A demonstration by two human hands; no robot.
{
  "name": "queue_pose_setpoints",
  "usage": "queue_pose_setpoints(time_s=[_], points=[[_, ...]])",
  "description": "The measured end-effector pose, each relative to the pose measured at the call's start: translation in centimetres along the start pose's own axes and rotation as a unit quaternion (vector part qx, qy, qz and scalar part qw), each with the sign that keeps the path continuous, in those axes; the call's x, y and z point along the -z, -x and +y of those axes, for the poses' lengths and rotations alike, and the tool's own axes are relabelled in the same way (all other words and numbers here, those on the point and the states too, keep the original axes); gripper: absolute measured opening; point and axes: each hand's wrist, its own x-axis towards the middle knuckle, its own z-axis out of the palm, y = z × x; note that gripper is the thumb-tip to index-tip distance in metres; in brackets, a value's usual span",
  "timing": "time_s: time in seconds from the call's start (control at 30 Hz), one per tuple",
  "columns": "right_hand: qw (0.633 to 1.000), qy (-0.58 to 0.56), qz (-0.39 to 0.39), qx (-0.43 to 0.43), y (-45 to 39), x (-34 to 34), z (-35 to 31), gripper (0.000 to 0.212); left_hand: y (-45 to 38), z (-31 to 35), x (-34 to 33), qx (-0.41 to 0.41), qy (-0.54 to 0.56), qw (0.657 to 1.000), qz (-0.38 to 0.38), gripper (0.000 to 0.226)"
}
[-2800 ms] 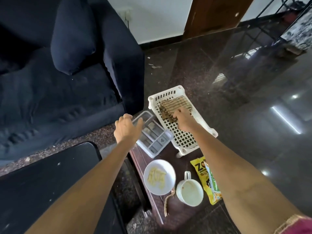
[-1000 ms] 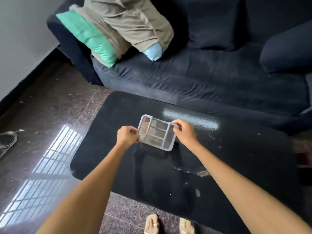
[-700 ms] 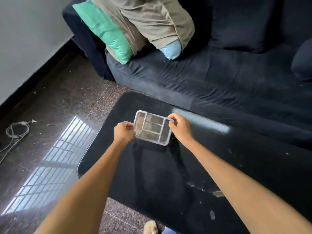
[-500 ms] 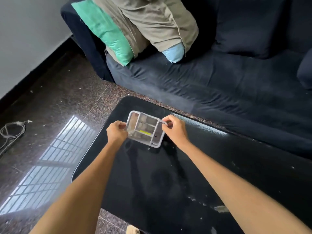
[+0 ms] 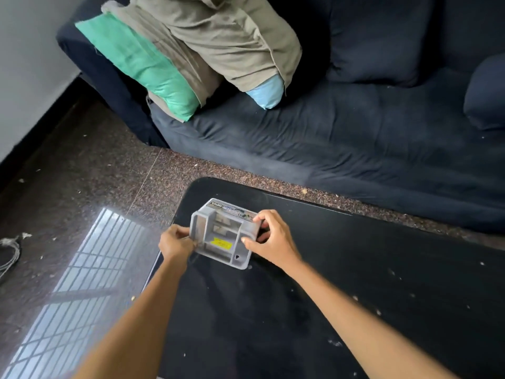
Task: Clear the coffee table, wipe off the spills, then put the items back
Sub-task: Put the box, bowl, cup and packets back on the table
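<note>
Lowered since half a second ago, your grey divided tray (image 5: 224, 233) now sits near the black bench's (image 5: 341, 283) far-left corner; your left hand (image 5: 176, 245) and right hand (image 5: 273, 239) grip its ends, so returning items looks begun.

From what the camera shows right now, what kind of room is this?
Most likely a home living room: a dark blue sofa with cushions on it, a low black coffee table in front of it, and a polished stone floor. Both hands hold a grey compartment tray at the table's corner.
</note>
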Motion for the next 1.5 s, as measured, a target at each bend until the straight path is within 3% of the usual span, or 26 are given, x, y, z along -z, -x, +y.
queue_pose_setpoints(time_s=[0.27,0.4,0.47,0.63,0.7,0.8,0.87,1.0,1.07,1.2,1.33,1.43,1.5], points=[[0.985,0.018,0.082,-0.149,-2.1,-0.7,-1.8,0.011,-1.4,4.7,0.9,-0.084,-0.071,0.993,-0.036,0.021],[0.933,-0.038,0.137,-0.330,-1.8,-3.9,-2.1,0.015,-1.7,5.8,0.3,-0.070,-0.020,0.995,-0.072,0.042],[0.916,-0.058,0.165,-0.361,-1.0,-6.0,-2.8,0.014,-1.1,5.7,-0.1,-0.038,-0.011,0.991,-0.126,0.047],[0.958,0.087,0.095,-0.257,1.1,-7.5,-5.0,0.036,-1.3,5.8,1.0,-0.164,-0.166,0.965,-0.118,0.024],[0.963,0.109,0.118,-0.218,1.0,-6.7,-5.4,0.050,-2.2,6.8,1.3,-0.208,-0.231,0.940,-0.139,0.018],[0.957,0.104,0.200,-0.181,-0.8,-4.9,-4.5,0.041,-2.8,8.1,1.0,-0.277,-0.294,0.897,-0.179,0.020],[0.964,0.090,0.180,-0.174,-2.1,-3.7,-3.9,0.033,-3.1,8.0,0.4,-0.291,-0.299,0.889,-0.188,0.020],[0.979,0.065,0.091,-0.172,-3.5,-2.6,-3.6,0.012,-2.9,7.4,0.1,-0.305,-0.284,0.894,-0.164,0.024],[0.979,0.077,0.108,-0.153,-3.5,-2.9,-3.7,0.016,-2.3,7.2,0.4,-0.314,-0.247,0.907,-0.134,0.025],[0.967,0.037,0.186,-0.172,-3.6,-4.4,-3.5,0.021,-2.0,6.5,1.2,-0.244,-0.164,0.955,-0.025,0.031],[0.961,0.010,0.168,-0.219,-3.5,-5.6,-2.7,0.026,-2.2,5.3,1.9,-0.217,-0.155,0.962,-0.050,0.026],[0.964,0.019,0.142,-0.223,-3.6,-5.3,-3.1,0.007,-1.5,5.1,2.7,-0.195,-0.118,0.973,-0.042,0.016],[0.968,0.037,0.121,-0.218,-3.7,-5.0,-3.7,0.019,-1.3,4.9,3.1,-0.183,-0.113,0.976,-0.033,0.019]])
